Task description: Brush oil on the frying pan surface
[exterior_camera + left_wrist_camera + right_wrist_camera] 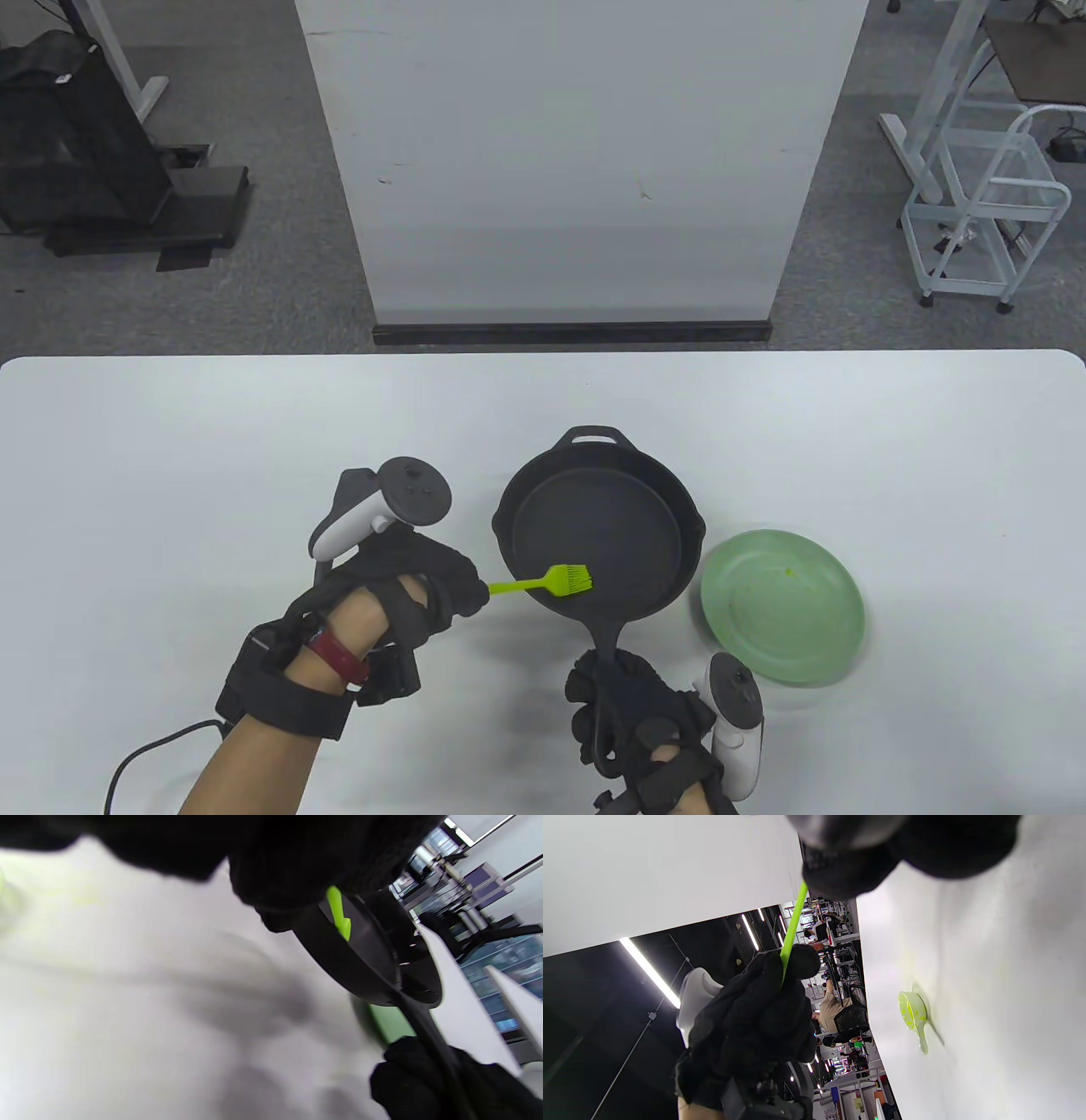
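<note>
A black cast-iron frying pan is at the table's middle. My right hand grips its long handle at the near end. In the left wrist view the pan looks tilted and raised off the table. My left hand holds a bright green silicone brush by its handle. The brush bristles are on the pan's near-left inner surface. The right wrist view shows my left hand closed around the green brush handle.
A pale green plate lies right of the pan, close to its rim. A small green scoop-like dish lies on the white table, seen only in the right wrist view. A white panel stands beyond the far edge.
</note>
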Tool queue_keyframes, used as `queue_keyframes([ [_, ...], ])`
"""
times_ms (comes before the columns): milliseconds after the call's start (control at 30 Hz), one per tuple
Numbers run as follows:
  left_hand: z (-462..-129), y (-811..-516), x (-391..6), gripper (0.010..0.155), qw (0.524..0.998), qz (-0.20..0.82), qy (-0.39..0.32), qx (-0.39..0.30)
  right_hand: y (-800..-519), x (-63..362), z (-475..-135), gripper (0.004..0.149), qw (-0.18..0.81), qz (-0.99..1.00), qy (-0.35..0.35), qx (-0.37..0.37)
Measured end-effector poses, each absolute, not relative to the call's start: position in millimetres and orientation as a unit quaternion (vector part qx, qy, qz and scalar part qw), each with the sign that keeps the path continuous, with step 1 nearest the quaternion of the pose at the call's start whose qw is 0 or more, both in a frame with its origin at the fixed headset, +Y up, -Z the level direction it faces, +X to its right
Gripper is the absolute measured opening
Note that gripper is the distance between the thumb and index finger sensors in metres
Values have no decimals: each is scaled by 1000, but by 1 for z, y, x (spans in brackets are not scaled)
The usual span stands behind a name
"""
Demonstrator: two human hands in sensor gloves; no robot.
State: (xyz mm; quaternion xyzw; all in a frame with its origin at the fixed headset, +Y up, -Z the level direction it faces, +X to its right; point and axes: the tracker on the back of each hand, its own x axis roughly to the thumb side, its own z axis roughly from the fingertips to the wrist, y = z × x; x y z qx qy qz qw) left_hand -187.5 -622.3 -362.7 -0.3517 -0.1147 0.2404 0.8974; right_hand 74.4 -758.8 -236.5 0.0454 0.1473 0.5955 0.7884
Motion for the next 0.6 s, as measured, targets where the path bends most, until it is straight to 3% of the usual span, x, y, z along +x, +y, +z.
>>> queue_keyframes([
  [267, -341, -632, -242, 47, 862, 373, -98, -328, -758, 75, -237, 55, 791, 593, 144, 51],
  [600, -305, -645, -345, 48, 855, 417, -21, -306, -758, 73, -236, 55, 793, 588, 148, 58],
])
